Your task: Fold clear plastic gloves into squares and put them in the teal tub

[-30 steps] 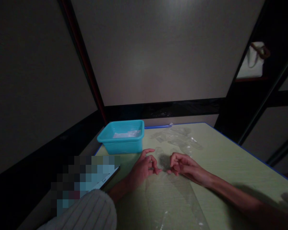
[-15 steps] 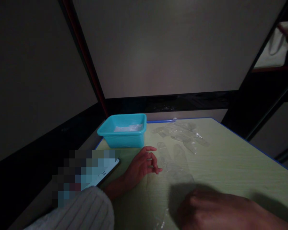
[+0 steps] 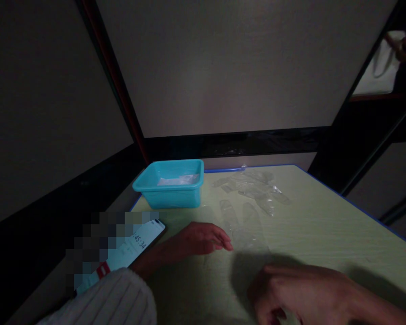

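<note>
A clear plastic disposable glove [image 3: 247,225] lies flat on the table, its finger parts pointing away from me. My left hand [image 3: 201,238] hovers at its left side, fingers stretched out and bent slightly downward, holding nothing that I can see. Close to the near end of the glove is my right hand [image 3: 294,291], its fingers curled under. Whatever those fingers may pinch is hidden by the hand. Farther back lie more crumpled clear plastic gloves [image 3: 257,186].
A turquoise plastic basin [image 3: 171,197] with white sheet-like material inside stands at the back left. Left of my forearm lies a lit phone [image 3: 135,248], partly pixelated. The pale table [image 3: 325,212] has a blue edge, with a panel wall [image 3: 223,67] behind it.
My left hand has turned over and its spread fingers have come together, pointing right. My right hand has shifted slightly and shows more of its curled fingers. The gloves look unmoved on the table.
</note>
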A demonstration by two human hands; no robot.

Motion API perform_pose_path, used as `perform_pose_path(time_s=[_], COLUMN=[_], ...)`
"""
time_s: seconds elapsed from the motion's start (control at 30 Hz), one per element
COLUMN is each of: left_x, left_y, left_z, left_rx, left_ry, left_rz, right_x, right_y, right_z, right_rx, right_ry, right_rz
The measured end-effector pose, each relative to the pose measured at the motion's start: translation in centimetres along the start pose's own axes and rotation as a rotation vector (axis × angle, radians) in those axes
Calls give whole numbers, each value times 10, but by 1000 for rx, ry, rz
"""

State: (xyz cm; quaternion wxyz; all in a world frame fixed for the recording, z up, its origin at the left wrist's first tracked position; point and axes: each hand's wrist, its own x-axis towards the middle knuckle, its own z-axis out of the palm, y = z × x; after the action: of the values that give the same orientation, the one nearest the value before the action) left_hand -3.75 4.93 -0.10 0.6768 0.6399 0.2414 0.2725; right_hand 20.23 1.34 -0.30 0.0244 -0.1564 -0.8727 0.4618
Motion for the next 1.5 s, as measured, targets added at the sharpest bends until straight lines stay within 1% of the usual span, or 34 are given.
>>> perform_pose_path(time_s=[0.07, 0.1, 0.2, 0.3, 0.4, 0.47, 0.53, 0.63, 0.7, 0.77, 0.93, 1.1, 1.17, 1.27, 1.4, 1.5], left_x=[-2, -2, -4, -5, -7, -7, -5, -2, 1, 3, 8, 14, 17, 21, 25, 24], left_y=[0, 0, 2, 8, 13, 11, 6, -2, -5, -4, -3, -8, -7, -4, -4, -2], left_z=[1, 1, 2, 2, 4, 6, 8, 11, 11, 11, 8, 1, -1, -2, -8, -14], left_rx=[98, 126, 165, 289, 451, 482, 426, 268, 179, 128, -15, -224, -287, -346, -373, -369], left_ry=[-81, -99, -129, -160, -121, -75, -39, 14, 52, 79, 153, 208, 214, 222, 266, 287], left_rz=[-29, -34, -15, 11, 52, 80, 68, 4, -1, 7, -61, -94, -105, -117, -132, -170], right_x=[3, 4, 7, 8, 8, 8, 10, 10, 8, 2, -16, -14, -10, -6, -2, 1], right_y=[-4, -6, -8, -4, 5, 11, 16, 21, 23, 24, 25, 29, 31, 33, 38, 41], right_z=[-10, -16, -32, -43, -48, -49, -50, -53, -58, -65, -76, -75, -74, -71, -67, -65], right_rx=[83, 134, 247, 328, 460, 540, 587, 616, 623, 594, 475, 427, 470, 624, 788, 864], right_ry=[-1, 15, 94, 152, 213, 240, 255, 293, 328, 332, 261, 195, 231, 319, 420, 518], right_rz=[4, 8, -27, -99, -102, -79, -50, -7, 21, 37, 11, 32, 55, 113, 236, 293])
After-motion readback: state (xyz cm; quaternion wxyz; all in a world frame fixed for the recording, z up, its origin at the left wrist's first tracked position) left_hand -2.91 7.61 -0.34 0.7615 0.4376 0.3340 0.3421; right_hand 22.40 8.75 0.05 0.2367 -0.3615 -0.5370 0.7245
